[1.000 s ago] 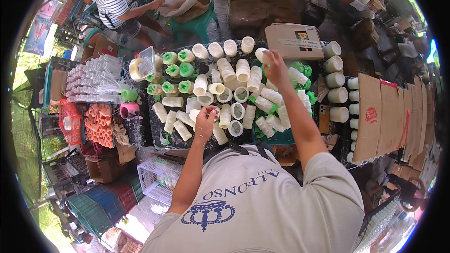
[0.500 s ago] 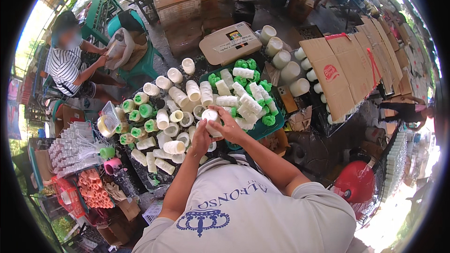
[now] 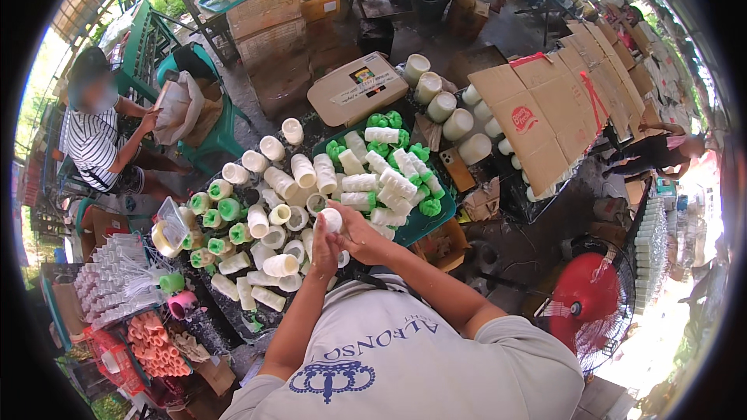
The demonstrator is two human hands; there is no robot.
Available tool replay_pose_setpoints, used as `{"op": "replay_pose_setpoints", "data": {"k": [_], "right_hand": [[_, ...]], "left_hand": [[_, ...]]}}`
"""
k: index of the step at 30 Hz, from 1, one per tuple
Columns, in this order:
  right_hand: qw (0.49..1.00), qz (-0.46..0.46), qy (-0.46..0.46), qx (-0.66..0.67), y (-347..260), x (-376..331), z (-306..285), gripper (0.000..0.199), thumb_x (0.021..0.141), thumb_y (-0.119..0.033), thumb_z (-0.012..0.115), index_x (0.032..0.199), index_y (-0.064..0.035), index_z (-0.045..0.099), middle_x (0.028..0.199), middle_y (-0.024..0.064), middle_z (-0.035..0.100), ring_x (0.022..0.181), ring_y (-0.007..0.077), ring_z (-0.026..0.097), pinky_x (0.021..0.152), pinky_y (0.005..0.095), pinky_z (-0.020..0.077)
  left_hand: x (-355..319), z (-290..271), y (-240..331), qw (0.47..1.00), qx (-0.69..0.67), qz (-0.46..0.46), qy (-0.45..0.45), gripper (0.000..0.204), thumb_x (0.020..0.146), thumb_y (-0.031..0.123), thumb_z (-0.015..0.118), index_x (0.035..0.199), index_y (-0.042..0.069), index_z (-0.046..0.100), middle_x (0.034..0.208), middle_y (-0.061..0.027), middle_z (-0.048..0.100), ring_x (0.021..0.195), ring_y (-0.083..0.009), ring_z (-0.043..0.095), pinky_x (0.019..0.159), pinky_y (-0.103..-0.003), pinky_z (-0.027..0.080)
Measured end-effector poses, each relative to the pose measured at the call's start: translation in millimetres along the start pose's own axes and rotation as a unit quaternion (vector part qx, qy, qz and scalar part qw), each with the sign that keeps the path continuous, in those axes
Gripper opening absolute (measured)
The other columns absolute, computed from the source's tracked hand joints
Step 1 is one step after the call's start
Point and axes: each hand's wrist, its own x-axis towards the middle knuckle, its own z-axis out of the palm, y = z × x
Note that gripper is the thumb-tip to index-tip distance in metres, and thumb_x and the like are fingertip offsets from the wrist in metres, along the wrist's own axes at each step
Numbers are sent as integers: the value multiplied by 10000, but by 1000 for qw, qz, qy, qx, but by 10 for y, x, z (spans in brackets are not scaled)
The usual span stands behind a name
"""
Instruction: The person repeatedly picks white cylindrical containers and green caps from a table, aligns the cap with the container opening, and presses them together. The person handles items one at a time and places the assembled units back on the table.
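Both hands are wrapped round a white cylinder (image 3: 332,221), probably a candle or mould piece; only its pale end shows above the fingers. My left hand (image 3: 321,250) presses on its left side. On the right side, my right hand (image 3: 359,238) closes over it, hiding most of its body. Just beyond the hands lie several white hollow cylinders (image 3: 281,266), some upright and some on their sides. A green tray (image 3: 426,223) holds white ridged pieces (image 3: 395,184) mixed with bright green ones (image 3: 429,207). White cylinders with green inside (image 3: 229,208) stand to the left.
A cardboard box lid (image 3: 357,89) lies at the table's far side, near large white cylinders (image 3: 442,106). Flattened cardboard (image 3: 537,117) leans at right, above a red fan (image 3: 580,303). At left are orange pieces (image 3: 156,344) and a seated person (image 3: 97,140) handling a sack (image 3: 177,109).
My hands have drawn closer together round the white cylinder, and less of it shows. It has turned so that mainly its end is visible. The whole view has shifted slightly.
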Motion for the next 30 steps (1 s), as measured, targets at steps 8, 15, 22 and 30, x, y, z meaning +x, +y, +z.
{"op": "replay_pose_setpoints", "data": {"k": [8,15,22,30], "right_hand": [[992,-26,-60,110,-252,45,-186,736,978,-216,518,1603,-20,184,1553,205,344,1459,351,315,1227,430,203],[977,-56,28,206,-171,47,-21,648,949,-188,434,1547,33,318,1508,192,443,1425,308,406,1216,402,257],[943,-8,144,300,-68,44,131,451,985,-195,368,1312,39,572,1249,132,636,1172,216,588,1067,332,420],[910,37,207,356,-55,100,171,377,1047,-217,353,1158,5,637,1067,80,662,977,154,594,931,297,461]], "left_hand": [[-122,139,221,998,-9,52,-25,639,1076,561,320,1496,89,417,1448,-89,511,1359,-247,476,1108,-445,411],[-93,165,214,996,58,60,27,607,1083,573,252,1507,184,447,1407,-40,566,1251,-167,563,917,-400,551],[-189,294,100,984,154,79,42,591,1084,571,257,1532,205,379,1457,-29,502,1318,-195,495,950,-370,495],[-178,320,70,967,236,90,35,513,1088,495,332,1518,215,356,1460,-93,434,1344,-230,425,1030,-402,403]]}}
